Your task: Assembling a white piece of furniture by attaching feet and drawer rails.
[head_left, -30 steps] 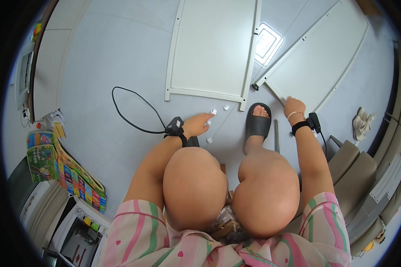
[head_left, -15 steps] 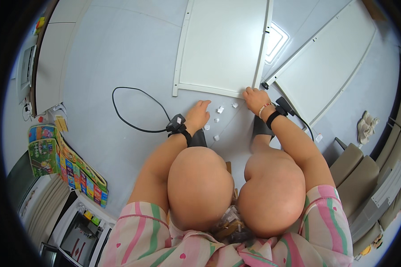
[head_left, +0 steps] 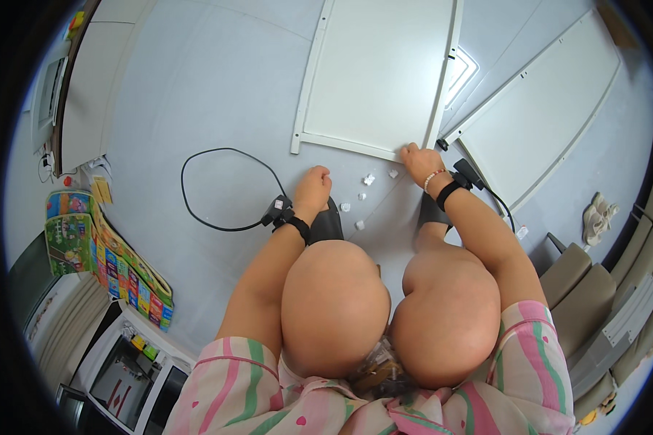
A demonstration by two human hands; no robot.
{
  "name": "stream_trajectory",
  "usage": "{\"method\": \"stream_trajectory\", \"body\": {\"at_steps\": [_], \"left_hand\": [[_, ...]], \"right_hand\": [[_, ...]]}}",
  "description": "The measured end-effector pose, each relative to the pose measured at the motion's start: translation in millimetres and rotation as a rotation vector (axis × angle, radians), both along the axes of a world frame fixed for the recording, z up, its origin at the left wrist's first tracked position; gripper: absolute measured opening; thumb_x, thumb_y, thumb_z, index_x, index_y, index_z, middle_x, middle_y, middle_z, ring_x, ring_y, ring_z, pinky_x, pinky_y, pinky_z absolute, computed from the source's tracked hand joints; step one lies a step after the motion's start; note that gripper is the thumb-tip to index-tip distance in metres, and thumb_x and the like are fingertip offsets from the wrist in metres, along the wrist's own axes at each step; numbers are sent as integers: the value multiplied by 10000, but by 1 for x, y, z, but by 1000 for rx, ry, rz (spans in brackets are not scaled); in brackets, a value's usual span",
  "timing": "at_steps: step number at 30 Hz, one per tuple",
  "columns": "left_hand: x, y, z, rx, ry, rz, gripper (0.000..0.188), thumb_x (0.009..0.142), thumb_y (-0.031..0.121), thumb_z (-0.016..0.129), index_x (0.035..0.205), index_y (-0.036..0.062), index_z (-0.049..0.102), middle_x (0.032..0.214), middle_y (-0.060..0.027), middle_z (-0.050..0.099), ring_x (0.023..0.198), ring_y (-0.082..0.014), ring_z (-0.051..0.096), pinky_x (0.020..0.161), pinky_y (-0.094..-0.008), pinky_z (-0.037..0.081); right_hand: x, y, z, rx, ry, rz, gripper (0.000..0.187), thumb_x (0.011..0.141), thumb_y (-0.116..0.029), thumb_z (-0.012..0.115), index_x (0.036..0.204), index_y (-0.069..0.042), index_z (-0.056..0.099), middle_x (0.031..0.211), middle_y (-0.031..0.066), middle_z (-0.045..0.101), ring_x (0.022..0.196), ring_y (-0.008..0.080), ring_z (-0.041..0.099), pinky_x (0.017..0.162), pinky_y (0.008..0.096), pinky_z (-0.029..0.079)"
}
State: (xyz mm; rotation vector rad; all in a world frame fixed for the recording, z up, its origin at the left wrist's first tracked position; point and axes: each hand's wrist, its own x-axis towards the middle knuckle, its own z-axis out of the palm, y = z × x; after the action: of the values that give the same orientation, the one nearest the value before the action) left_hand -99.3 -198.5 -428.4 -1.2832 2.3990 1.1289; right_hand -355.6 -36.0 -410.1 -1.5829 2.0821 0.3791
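Note:
A white framed panel (head_left: 376, 72) lies on the floor ahead of me, with holes along its raised rim. My right hand (head_left: 421, 161) is closed over the panel's near edge, close to its right corner. Above my left foot is my left hand (head_left: 313, 190), its fingers curled in; whatever they may hold is hidden. Between the two hands, small white fittings (head_left: 368, 179) are scattered on the floor. Each wrist wears a black strap with a small dark device.
A second white panel (head_left: 548, 109) lies angled at the right. Beige shoes (head_left: 599, 217) and grey-beige cushioned seating (head_left: 569, 279) are further right. A black cable (head_left: 183, 188) loops on the floor at left, near a colourful folding mat (head_left: 109, 254). Clear plastic bags (head_left: 381, 370) sit between my thighs.
My left hand's fingers, stretched toward the fittings before, are now curled in. My right hand stays on the panel's edge. The whole view has shifted slightly.

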Motion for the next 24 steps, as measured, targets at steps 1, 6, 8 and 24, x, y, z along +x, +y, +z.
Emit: {"method": "stream_trajectory", "body": {"at_steps": [1, 6, 8, 24], "left_hand": [[4, -1, -1, 1, 1, 1, 203, 923, 156, 565, 1061, 47, 666, 1010, -150, 683, 922, -336, 665, 820, -420, 532], [14, -8, -10, -54, -124, 334, 253, 934, 200, 533, 1111, 40, 615, 1039, -193, 665, 954, -345, 648, 839, -414, 519], [48, -50, -19, -66, -26, 624, 319, 965, 247, 503, 1173, 16, 577, 1066, -209, 657, 973, -345, 649, 864, -407, 518], [-12, -63, 113, 617, 701, 1110, 415, 1032, 385, 534, 1165, -6, 568, 1005, -129, 667, 867, -181, 656, 813, -294, 545]], "right_hand": [[-1, 0, 3, 5, -6, 6, 164, 883, -76, 596, 1046, -71, 589, 994, 114, 632, 810, 266, 722, 647, 356, 589], [-4, 4, 20, -31, -45, 27, 179, 873, -71, 597, 1050, -63, 578, 1006, 125, 626, 804, 278, 717, 648, 369, 589], [9, -17, 33, -98, -85, 41, 175, 870, -71, 597, 1043, -60, 578, 1002, 129, 625, 803, 283, 716, 649, 373, 589], [-13, 12, 157, -262, -139, -1, 138, 817, -117, 643, 918, -57, 570, 889, 109, 616, 709, 326, 669, 616, 427, 557]]}}
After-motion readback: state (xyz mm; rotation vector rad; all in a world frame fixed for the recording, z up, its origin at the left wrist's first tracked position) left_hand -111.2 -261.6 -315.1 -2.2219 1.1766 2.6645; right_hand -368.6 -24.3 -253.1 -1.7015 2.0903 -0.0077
